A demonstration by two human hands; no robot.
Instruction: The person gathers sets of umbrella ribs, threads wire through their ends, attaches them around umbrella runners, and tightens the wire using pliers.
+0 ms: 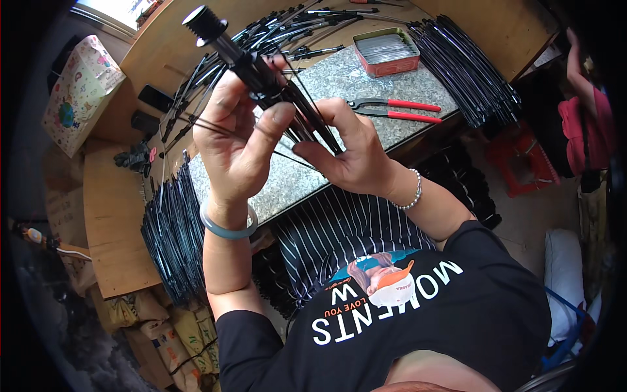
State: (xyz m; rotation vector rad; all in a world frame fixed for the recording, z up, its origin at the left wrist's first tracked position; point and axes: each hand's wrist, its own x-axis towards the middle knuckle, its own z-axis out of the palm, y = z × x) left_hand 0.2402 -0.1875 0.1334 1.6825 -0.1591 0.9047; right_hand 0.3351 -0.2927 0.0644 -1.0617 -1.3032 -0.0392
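Observation:
Above the near part of the work board, both hands hold up a black umbrella frame (253,73), its ridged round end pointing up and left. My left hand (235,140) is closed on it just below the collar, with the thumb pressed on the near side. Lower down, my right hand (356,149) grips its dark ribs between thumb and fingers. Several thin ribs or wires stick out sideways past the hands. Behind my right hand, red-handled pliers (398,110) lie on the speckled grey board (287,176), touched by neither hand.
A red tin (388,53) of thin pale wires stands at the board's far side. Bundles of black ribs lie at right (464,72) and left (173,235); loose frames (281,32) lie behind. A phone (155,98) is at left. Another person's arm (578,72) shows at far right, near a red stool (522,160).

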